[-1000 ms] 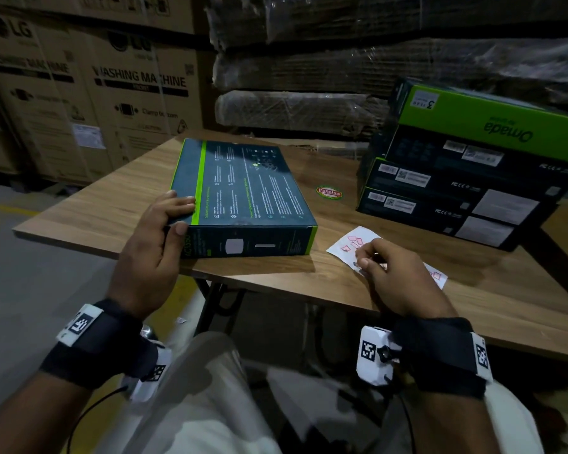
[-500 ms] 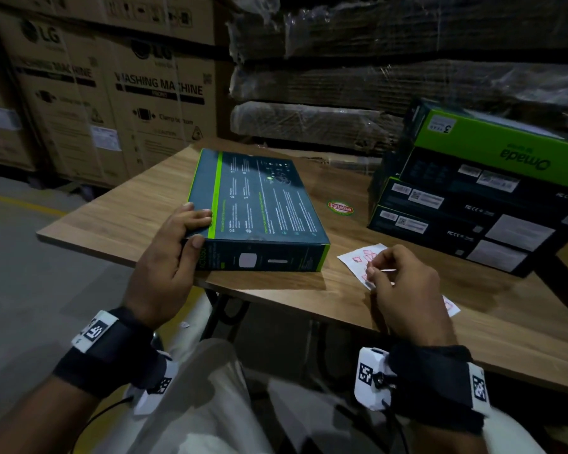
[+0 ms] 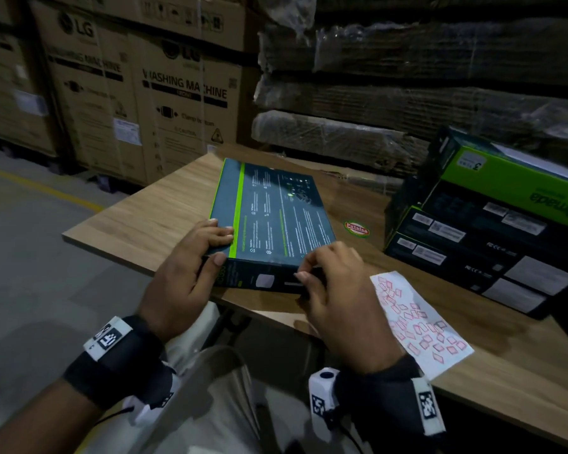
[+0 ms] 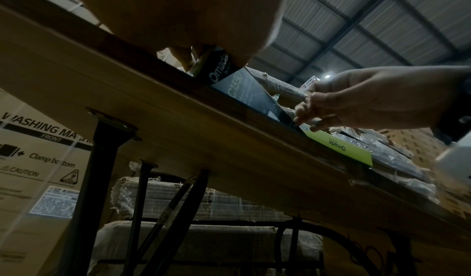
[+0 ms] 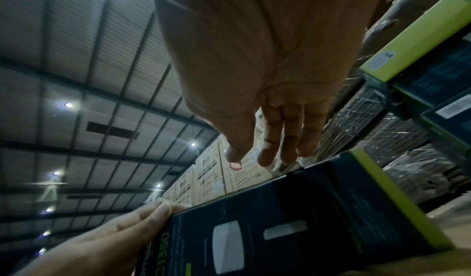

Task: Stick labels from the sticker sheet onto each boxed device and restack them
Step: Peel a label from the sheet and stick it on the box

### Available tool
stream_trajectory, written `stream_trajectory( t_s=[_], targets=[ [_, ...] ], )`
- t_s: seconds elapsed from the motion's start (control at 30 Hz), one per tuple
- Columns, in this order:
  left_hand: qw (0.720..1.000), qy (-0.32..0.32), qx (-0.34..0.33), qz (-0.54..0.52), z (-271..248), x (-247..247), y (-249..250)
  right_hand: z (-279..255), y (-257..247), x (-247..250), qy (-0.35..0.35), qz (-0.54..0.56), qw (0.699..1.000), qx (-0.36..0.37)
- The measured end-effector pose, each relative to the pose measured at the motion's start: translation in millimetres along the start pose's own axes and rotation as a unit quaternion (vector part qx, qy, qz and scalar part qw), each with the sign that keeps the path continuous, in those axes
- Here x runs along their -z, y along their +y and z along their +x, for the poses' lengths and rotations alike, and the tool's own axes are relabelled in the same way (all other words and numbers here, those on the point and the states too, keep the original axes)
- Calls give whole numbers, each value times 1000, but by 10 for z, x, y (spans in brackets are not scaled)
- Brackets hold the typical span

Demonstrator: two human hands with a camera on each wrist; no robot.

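Note:
A flat dark boxed device (image 3: 276, 217) with a green stripe lies on the wooden table (image 3: 138, 224). My left hand (image 3: 222, 245) grips its near left corner, fingers on top and thumb on the front face. My right hand (image 3: 309, 270) hovers at the box's near right corner with its fingers curled. In the right wrist view a small red-edged label (image 5: 235, 165) hangs at the thumb tip above the box (image 5: 305, 210). The white sticker sheet (image 3: 417, 322), with several red labels, lies flat to the right of that hand.
A stack of dark and green device boxes (image 3: 489, 231) stands at the table's right. An oval sticker (image 3: 357, 229) is on the tabletop between box and stack. Large cartons (image 3: 177, 103) and wrapped pallets stand behind. My lap is just below the table's near edge.
My right hand has left the sticker sheet and moved left to the box's near right corner, carrying a label. My left hand has kept its grip on the box.

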State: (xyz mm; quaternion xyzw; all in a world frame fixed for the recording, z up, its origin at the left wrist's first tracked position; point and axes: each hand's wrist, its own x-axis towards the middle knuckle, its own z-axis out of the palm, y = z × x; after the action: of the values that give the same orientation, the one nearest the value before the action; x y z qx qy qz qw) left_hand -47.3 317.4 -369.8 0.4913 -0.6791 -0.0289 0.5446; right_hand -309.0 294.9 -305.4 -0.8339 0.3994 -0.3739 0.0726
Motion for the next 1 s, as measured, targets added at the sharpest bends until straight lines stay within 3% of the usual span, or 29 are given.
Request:
stream_trajectory(
  t_s=[0.23,1.0],
  targets=[
    [1000,9,2,-13,-7,-5,-8,219,-71,-290,-37,-70,997,22],
    [1000,-1,17,-25,-14,1,-24,256,-94,-360,-17,-137,990,19]
  ],
)
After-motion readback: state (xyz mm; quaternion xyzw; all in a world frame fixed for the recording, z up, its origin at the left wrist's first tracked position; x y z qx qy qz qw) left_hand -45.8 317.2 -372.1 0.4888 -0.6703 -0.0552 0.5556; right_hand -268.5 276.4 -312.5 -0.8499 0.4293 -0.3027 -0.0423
